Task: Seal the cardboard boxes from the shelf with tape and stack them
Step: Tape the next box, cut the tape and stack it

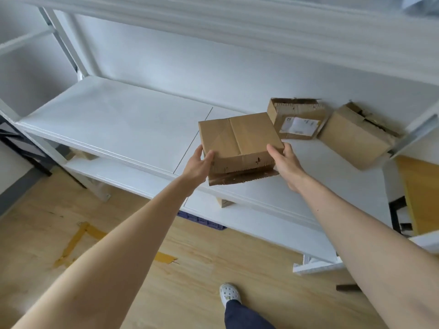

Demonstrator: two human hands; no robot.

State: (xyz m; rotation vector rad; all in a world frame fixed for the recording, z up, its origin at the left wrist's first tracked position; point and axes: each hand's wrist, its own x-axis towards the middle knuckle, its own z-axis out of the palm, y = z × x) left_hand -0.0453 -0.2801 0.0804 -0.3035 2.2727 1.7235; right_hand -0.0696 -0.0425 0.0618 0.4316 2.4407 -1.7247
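A flat brown cardboard box (238, 138) sits between my two hands at the front edge of the white shelf (114, 124). My left hand (198, 166) grips its left near corner, thumb on top. Over on the other side, my right hand (285, 162) grips the right near corner with the fingers wrapped round the side. A loose flap hangs below the box's near face. Behind it on the shelf lie a second box (297, 119) with a white label and torn-open flaps, and a third box (356, 138) tipped at the right end.
A lower white shelf (249, 217) runs beneath, with a small piece of cardboard (224, 202) on it. The upper shelf's edge (237, 17) hangs overhead. Below lies a wooden floor (190, 269) with yellow tape marks. My foot in a white shoe (229, 294) stands near the rack.
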